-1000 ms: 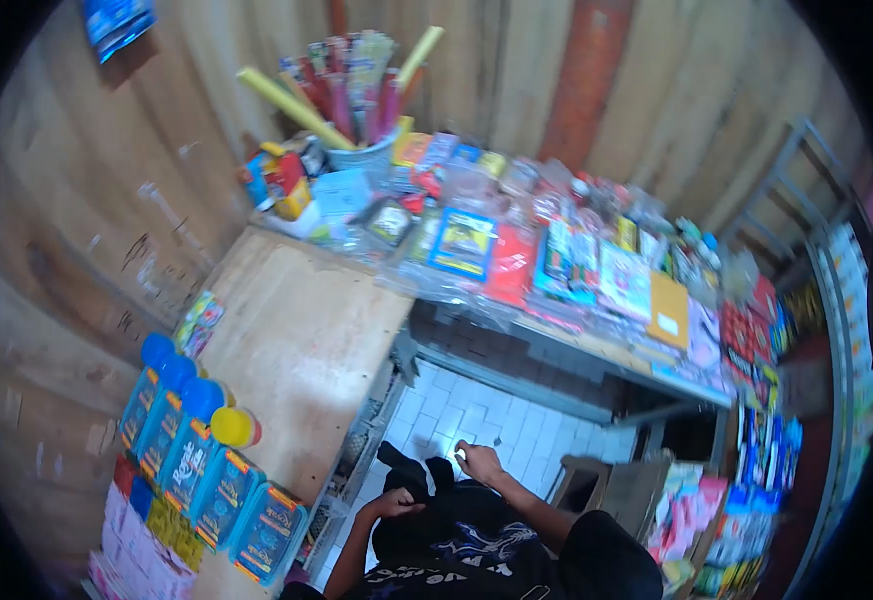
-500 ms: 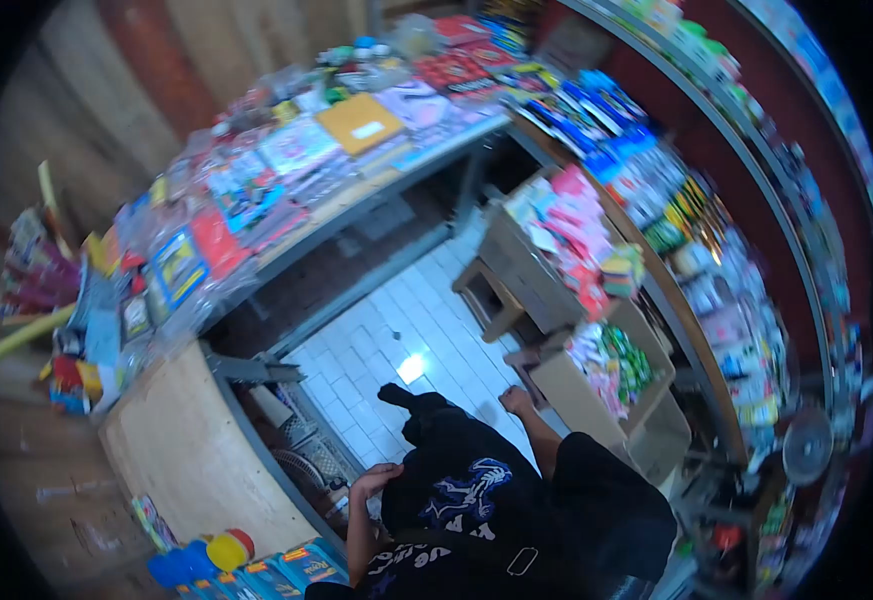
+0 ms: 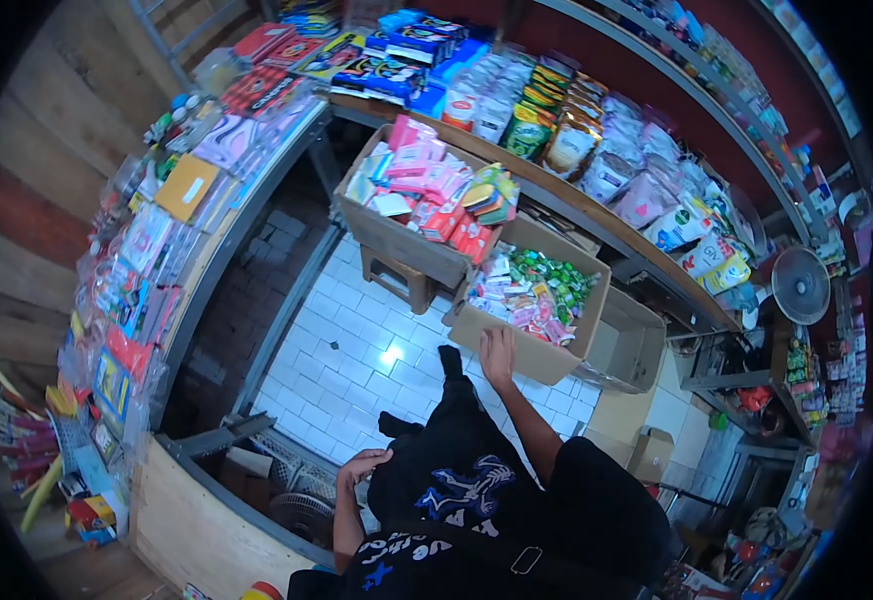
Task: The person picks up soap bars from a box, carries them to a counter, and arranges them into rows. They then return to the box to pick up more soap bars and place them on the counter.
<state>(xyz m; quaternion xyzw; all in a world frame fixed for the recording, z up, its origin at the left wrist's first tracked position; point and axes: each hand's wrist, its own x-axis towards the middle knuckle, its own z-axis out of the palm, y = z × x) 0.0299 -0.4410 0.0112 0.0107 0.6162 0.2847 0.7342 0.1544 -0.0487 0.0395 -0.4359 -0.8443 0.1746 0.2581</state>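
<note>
My right hand (image 3: 497, 357) reaches forward with its fingers stretched out, right at the near wall of a cardboard box (image 3: 524, 352). Green packets (image 3: 553, 283) and pink and white packets (image 3: 539, 312) fill that box. My left hand (image 3: 364, 465) hangs low beside my black-clothed leg (image 3: 406, 465), fingers loosely extended and nothing seen in them. Behind the first box, another cardboard box (image 3: 404, 236) on a wooden stool (image 3: 399, 284) is heaped with pink packs (image 3: 424, 168) and red packs (image 3: 443, 215).
A shelf along the back carries pouches (image 3: 568, 140) and blue packs (image 3: 381, 78). To the left, a long table holds wrapped goods and a yellow envelope (image 3: 188, 188). An open carton (image 3: 624, 340) stands right of the boxes. A fan (image 3: 800, 286) is farther right, above white floor tiles (image 3: 316, 335).
My view has swung right, bringing the boxes and back shelf toward the middle. My right hand has moved forward to the box, its fingers now extended. My left hand stays by my leg.
</note>
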